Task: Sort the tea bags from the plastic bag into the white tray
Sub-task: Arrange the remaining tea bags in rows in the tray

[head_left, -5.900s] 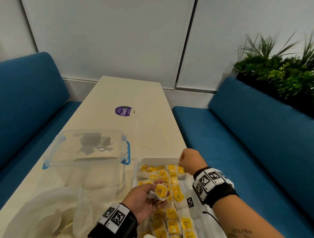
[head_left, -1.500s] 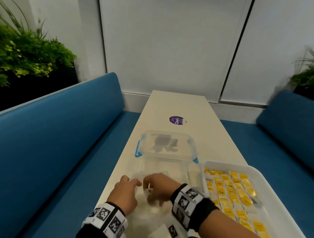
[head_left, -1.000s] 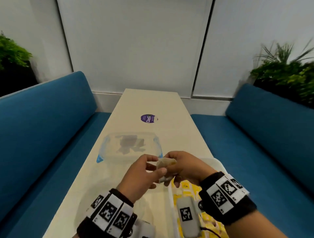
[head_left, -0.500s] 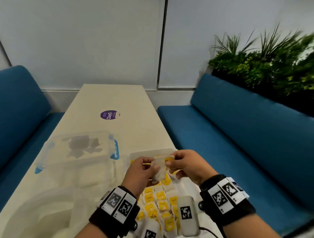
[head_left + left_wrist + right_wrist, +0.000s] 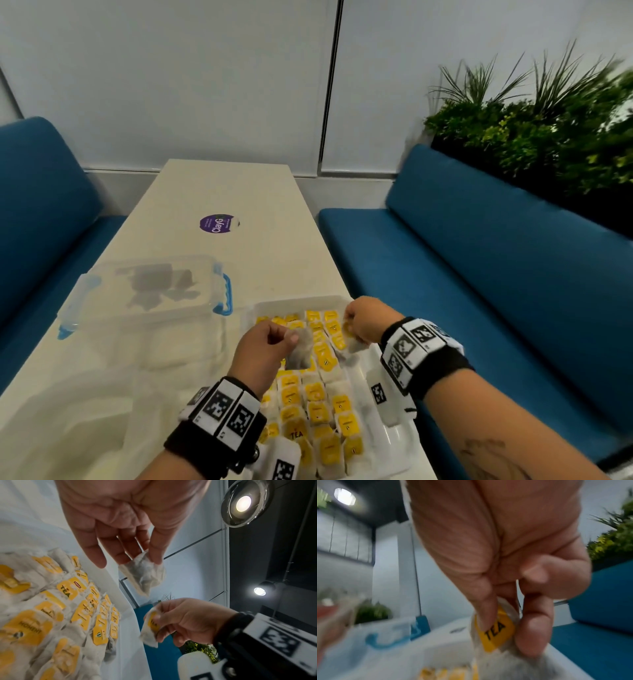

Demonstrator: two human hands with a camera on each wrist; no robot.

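1. At the far left, the crumpled plastic bag [image 5: 78, 407] lay on the tabletop [image 5: 219, 192], near the clear lidded box [image 5: 144, 291].
2. The left hand [image 5: 263, 353] hovered over the white tray [image 5: 394, 435], knuckles up; its grip pinched a plain tea bag [image 5: 303, 349] between thumb and fingertips. That bag hung down, long axis roughly vertical, tilted slightly.
3. Rows of tea bags in the tray [image 5: 318, 404] lay flat with yellow tags up, mostly lengthwise along the tray.
4. The right hand [image 5: 363, 322] was held above the tray's far right corner, fingers curled; its grip pinched a yellow-tagged tea bag [image 5: 496, 632] hanging downward, tag uppermost.
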